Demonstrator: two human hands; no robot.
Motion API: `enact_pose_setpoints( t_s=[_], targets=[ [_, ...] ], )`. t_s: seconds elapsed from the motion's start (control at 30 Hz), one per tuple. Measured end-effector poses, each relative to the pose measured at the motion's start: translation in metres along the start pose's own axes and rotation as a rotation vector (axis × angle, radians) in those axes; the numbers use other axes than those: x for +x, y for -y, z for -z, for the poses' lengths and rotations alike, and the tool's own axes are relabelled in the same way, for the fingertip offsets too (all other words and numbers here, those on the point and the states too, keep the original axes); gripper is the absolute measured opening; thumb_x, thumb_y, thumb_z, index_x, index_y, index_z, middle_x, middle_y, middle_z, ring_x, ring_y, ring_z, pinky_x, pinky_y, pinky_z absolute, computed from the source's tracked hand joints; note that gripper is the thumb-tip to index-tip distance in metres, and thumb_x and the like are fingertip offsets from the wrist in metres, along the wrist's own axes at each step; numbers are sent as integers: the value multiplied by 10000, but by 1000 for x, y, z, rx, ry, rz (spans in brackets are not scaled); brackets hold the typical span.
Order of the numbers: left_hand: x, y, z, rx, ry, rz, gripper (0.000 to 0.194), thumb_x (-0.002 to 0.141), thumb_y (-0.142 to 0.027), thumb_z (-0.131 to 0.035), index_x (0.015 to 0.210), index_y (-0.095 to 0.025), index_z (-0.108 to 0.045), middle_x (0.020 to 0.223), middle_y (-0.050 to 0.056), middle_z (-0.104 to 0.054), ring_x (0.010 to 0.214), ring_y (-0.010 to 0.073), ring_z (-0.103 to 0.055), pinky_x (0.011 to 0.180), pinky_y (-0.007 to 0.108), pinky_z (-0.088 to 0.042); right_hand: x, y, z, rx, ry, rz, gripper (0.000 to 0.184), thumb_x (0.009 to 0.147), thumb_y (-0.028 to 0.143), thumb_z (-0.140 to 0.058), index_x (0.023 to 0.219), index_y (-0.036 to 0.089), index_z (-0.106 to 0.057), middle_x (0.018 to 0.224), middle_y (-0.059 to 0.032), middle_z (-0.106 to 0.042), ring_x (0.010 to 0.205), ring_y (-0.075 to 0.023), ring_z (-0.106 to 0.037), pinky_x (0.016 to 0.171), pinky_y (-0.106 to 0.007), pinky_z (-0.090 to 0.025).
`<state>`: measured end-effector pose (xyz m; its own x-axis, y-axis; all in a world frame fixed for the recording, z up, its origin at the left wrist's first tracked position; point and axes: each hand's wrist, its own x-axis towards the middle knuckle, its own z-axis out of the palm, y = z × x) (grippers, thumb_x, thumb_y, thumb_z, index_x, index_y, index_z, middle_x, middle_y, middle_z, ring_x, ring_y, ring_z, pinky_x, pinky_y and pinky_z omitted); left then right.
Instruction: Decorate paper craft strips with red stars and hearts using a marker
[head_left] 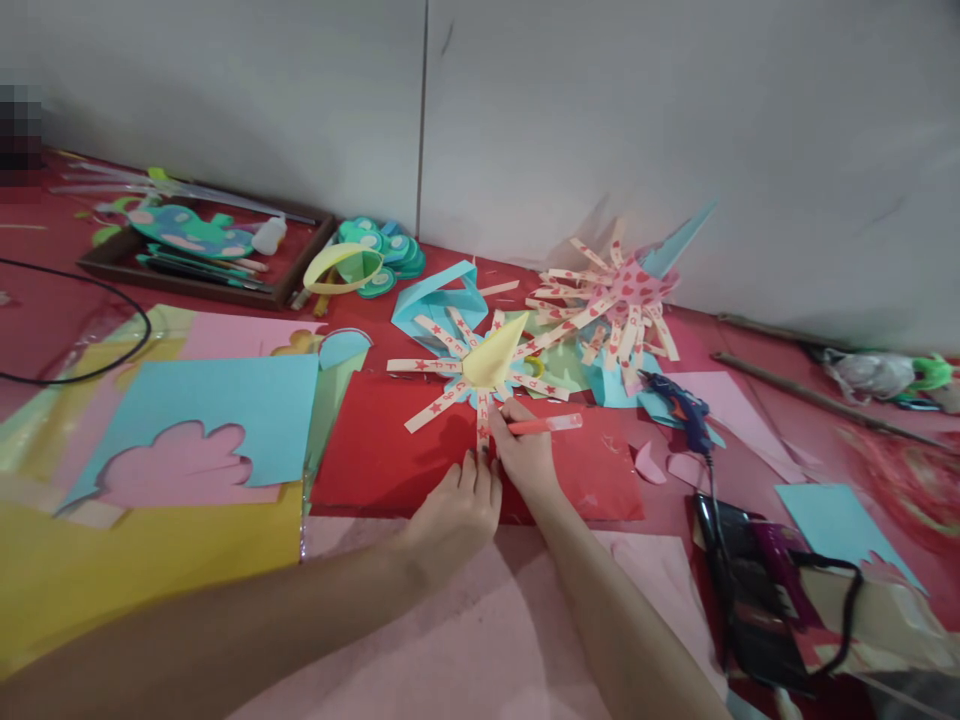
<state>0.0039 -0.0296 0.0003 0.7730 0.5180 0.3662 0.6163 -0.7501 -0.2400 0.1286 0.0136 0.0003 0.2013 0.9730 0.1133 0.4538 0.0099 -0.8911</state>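
Note:
A paper craft with a yellow cone (487, 358) in its middle lies on a red board (390, 450). Cream paper strips (427, 409) marked with red letters and stars spread out around the cone over a light blue base. My right hand (523, 455) is closed around a red marker (546, 424), its writing end by the strip that points toward me and hidden by my fingers. My left hand (466, 497) lies with fingers stretched out, fingertips at the near end of that same strip.
Behind stands a finished-looking pink and blue cone craft (630, 290). A glue gun (682, 408) with its cord lies to the right, near a black case (739, 590). Coloured paper sheets (277, 400) are stacked left, below a wooden tray (281, 290). A wall closes off the back.

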Motion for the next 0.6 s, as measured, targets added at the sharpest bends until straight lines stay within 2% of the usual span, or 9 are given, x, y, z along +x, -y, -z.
enact_pose_setpoints(
  t_s=[0.4, 0.6],
  targets=[
    [1, 0, 1, 34, -21, 1, 364, 780, -22, -334, 1011, 1, -615, 1016, 215, -658, 884, 241, -646, 703, 315, -492, 1, -2, 2, -32, -3, 52, 296, 800, 276, -425, 539, 210, -302, 502, 62, -361, 482, -84, -326, 472, -209, -270],
    [2, 1, 3, 55, -22, -4, 367, 780, -33, -326, 985, -21, -631, 990, 184, -676, 882, 236, -649, 696, 305, -502, 2, -1, 2, 43, -63, -58, 331, 808, 352, -446, 550, 213, -292, 478, 80, -301, 470, -79, -313, 475, -207, -294]
  ],
)
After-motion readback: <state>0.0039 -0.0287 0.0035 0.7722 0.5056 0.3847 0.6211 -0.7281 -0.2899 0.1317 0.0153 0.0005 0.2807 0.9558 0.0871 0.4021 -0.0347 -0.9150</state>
